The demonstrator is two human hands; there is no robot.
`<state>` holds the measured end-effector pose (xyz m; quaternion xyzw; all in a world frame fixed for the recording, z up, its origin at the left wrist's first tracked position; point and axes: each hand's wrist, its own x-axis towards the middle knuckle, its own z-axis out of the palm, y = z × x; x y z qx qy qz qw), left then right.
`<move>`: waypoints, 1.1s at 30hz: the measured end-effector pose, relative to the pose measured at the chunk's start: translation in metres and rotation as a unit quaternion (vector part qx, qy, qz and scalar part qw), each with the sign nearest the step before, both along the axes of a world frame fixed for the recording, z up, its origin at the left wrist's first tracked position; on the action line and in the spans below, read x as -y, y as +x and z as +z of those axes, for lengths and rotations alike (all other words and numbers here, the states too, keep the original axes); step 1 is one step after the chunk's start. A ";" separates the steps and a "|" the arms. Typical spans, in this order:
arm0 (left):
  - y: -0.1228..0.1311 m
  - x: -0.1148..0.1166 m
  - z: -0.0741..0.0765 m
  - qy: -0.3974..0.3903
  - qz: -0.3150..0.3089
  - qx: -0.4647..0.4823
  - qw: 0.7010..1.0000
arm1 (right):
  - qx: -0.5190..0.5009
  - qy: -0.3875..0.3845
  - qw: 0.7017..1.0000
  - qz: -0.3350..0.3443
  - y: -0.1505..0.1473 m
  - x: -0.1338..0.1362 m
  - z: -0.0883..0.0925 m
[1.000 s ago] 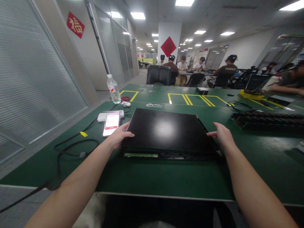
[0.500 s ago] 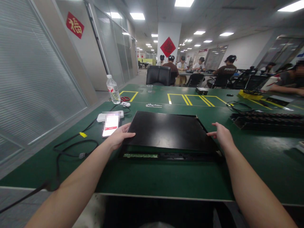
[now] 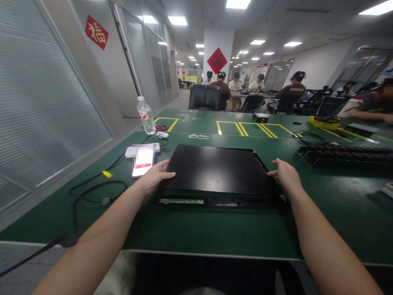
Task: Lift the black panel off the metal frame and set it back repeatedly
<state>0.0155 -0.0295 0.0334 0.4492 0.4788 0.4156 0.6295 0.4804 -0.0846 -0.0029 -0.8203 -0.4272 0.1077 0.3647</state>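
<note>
A flat black screen panel (image 3: 215,168) lies over a black frame (image 3: 236,202), its near edge raised a little above it. On the frame's near strip, toward the left, a narrow green circuit board (image 3: 181,201) shows. My left hand (image 3: 156,176) grips the panel's left edge, thumb on top and the other fingers partly hidden at the side. At the right edge, my right hand (image 3: 286,176) holds the panel between fingertips, with one finger stretched out above. Whatever lies under the panel is hidden.
Left of the panel are a lit phone (image 3: 143,162), a white power strip (image 3: 130,151), black cable (image 3: 92,184) and a water bottle (image 3: 146,116). Red-handled scissors (image 3: 161,128) lie behind. Long black parts (image 3: 346,157) sit at right. People work at farther tables.
The panel's near edge has shifted very slightly; both hands keep nearly the same places on its sides.
</note>
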 end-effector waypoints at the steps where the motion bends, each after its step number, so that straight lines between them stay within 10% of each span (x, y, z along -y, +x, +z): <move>1: 0.000 0.000 0.000 0.001 -0.001 -0.002 1.000 | -0.014 -0.003 1.000 -0.006 -0.002 0.000 0.002; 33: -0.002 -0.003 -0.008 0.057 -0.037 -0.030 0.997 | 0.078 -0.074 0.994 -0.001 -0.015 0.008 0.015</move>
